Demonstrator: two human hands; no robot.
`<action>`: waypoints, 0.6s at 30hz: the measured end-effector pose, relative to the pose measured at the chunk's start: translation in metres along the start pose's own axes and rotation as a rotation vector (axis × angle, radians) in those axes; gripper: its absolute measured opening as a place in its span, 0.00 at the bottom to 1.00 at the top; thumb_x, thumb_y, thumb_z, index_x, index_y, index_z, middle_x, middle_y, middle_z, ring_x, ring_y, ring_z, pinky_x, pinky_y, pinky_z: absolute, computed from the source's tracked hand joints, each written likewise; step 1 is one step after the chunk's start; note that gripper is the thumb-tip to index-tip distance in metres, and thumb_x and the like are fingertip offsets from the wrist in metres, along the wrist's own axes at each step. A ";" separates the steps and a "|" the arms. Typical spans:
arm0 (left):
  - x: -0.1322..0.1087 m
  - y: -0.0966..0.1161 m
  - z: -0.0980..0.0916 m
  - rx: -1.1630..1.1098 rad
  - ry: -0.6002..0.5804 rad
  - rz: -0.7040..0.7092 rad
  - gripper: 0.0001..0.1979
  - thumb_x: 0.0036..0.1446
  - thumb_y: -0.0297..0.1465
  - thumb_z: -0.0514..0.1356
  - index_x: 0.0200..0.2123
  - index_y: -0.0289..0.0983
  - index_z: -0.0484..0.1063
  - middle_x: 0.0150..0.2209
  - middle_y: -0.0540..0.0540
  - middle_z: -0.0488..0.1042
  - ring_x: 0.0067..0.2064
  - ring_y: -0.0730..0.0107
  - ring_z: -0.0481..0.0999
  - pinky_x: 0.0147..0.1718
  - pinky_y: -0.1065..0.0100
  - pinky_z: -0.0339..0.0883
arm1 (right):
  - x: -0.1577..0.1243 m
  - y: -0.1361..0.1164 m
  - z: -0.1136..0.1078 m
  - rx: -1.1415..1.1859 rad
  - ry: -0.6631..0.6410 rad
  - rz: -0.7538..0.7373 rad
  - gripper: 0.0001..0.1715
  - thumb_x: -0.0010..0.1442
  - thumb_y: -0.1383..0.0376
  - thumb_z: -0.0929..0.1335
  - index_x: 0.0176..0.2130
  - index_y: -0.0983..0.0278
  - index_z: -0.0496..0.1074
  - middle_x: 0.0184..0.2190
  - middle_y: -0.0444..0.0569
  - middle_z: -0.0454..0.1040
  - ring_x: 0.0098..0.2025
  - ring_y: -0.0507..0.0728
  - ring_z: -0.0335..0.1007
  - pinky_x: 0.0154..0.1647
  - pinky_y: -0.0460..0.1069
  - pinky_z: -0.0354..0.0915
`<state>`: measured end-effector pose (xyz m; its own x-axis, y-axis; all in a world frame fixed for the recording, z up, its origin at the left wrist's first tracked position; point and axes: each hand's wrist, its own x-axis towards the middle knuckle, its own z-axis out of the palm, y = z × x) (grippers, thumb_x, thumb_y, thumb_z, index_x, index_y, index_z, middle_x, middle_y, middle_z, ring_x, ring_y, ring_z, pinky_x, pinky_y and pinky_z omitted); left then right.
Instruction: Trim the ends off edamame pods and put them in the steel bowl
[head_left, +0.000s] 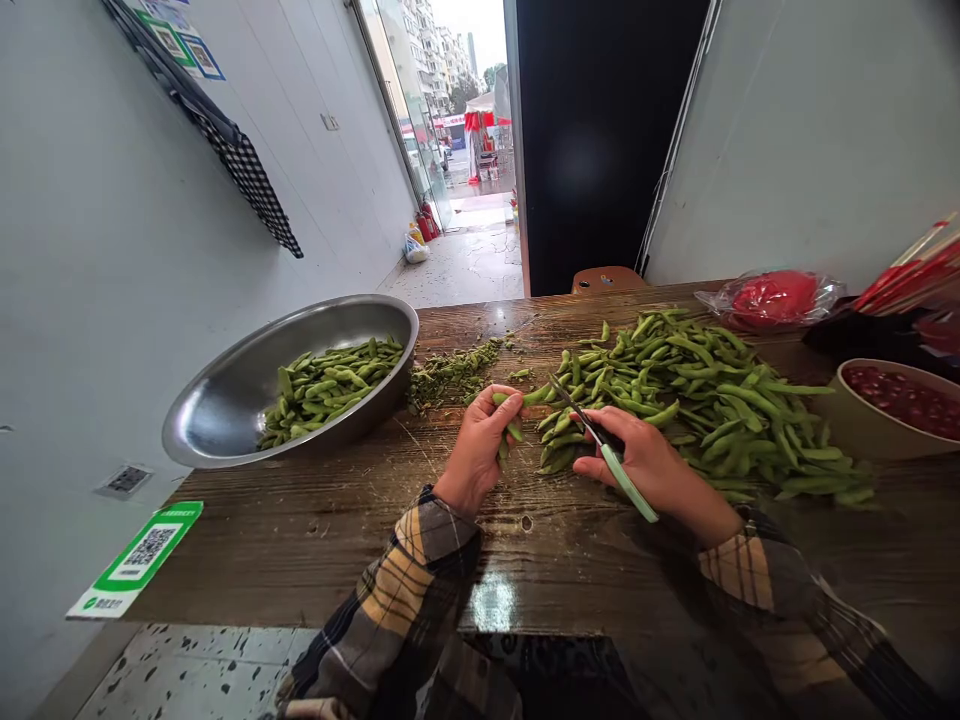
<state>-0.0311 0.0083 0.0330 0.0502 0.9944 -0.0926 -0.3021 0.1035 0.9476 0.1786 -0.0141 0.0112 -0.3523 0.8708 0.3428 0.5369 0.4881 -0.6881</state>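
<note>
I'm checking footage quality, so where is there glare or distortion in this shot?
Head view: a glare patch on the wooden table near the sleeves; the street doorway is nearly washed out; the wide lens bows the walls and stretches the metal bowl; the left hand on a pod and right hand on the scissors are sharp.

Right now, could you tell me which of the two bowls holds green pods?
The wide steel bowl on the left holds the green pods; the beige bowl on the right holds dark red pieces instead.
</note>
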 end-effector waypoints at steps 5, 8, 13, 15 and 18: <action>-0.004 -0.009 0.005 0.047 -0.066 -0.001 0.15 0.48 0.39 0.67 0.32 0.36 0.67 0.25 0.53 0.70 0.19 0.85 0.61 0.16 0.80 0.51 | 0.000 -0.001 0.000 0.002 -0.017 0.002 0.30 0.53 0.54 0.72 0.51 0.65 0.69 0.43 0.55 0.73 0.43 0.61 0.71 0.43 0.56 0.67; -0.006 -0.013 0.009 0.066 -0.119 -0.009 0.14 0.50 0.40 0.66 0.32 0.37 0.67 0.25 0.53 0.70 0.20 0.84 0.63 0.17 0.79 0.53 | 0.000 -0.002 0.000 0.004 -0.032 0.010 0.30 0.53 0.54 0.72 0.52 0.65 0.69 0.44 0.55 0.73 0.44 0.62 0.71 0.45 0.56 0.67; -0.008 -0.012 0.012 0.098 -0.110 -0.022 0.16 0.50 0.42 0.65 0.30 0.37 0.65 0.22 0.55 0.65 0.18 0.85 0.60 0.16 0.79 0.52 | 0.000 -0.002 0.001 0.034 -0.001 -0.010 0.23 0.56 0.56 0.71 0.48 0.63 0.72 0.43 0.54 0.75 0.43 0.61 0.73 0.45 0.56 0.68; -0.008 -0.011 0.012 0.107 -0.104 -0.002 0.16 0.50 0.42 0.65 0.30 0.37 0.65 0.22 0.56 0.63 0.18 0.84 0.59 0.15 0.79 0.51 | -0.001 0.000 0.001 0.043 0.005 -0.027 0.22 0.56 0.56 0.71 0.48 0.63 0.73 0.43 0.54 0.76 0.44 0.62 0.73 0.46 0.56 0.68; -0.006 -0.011 0.009 0.111 -0.096 0.023 0.16 0.50 0.42 0.65 0.30 0.37 0.64 0.20 0.56 0.61 0.18 0.84 0.58 0.15 0.79 0.51 | -0.001 0.003 0.003 0.031 -0.016 -0.026 0.23 0.56 0.55 0.71 0.49 0.63 0.73 0.44 0.55 0.76 0.45 0.62 0.73 0.47 0.56 0.67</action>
<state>-0.0193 0.0014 0.0255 0.1370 0.9895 -0.0462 -0.1974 0.0730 0.9776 0.1782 -0.0139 0.0074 -0.3781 0.8567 0.3510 0.5033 0.5084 -0.6987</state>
